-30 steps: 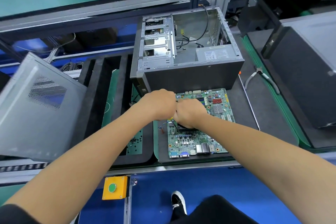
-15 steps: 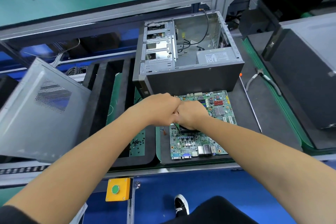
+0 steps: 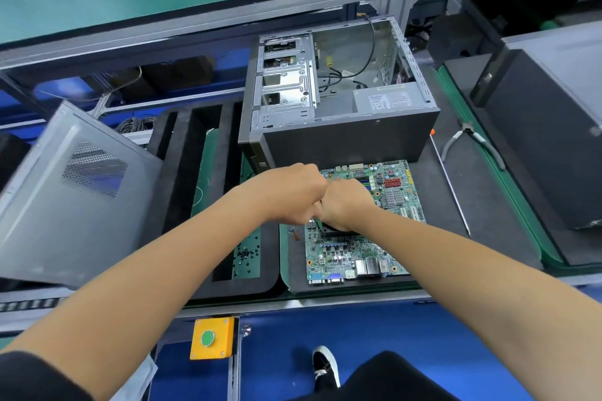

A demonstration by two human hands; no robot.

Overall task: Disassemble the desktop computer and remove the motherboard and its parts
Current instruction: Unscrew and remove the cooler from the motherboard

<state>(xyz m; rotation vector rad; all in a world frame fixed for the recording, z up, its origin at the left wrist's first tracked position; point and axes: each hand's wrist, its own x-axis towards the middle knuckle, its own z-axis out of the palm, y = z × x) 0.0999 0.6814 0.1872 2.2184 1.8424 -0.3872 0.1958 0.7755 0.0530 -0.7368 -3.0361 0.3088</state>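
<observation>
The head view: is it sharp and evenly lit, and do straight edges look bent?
Head view: light is even, with soft shadows only; the motherboard and case look fairly sharp; the shelf rails bow from wide-angle distortion; both hands hide the part they work on.

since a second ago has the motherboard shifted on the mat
No. The motherboard keeps its place against the computer case; only the camera moved.

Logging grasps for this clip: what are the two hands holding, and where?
Both the left hand and right hand curl over a black part mounted on the green motherboard; the fingers are hidden, so the hold cannot be told.
</observation>
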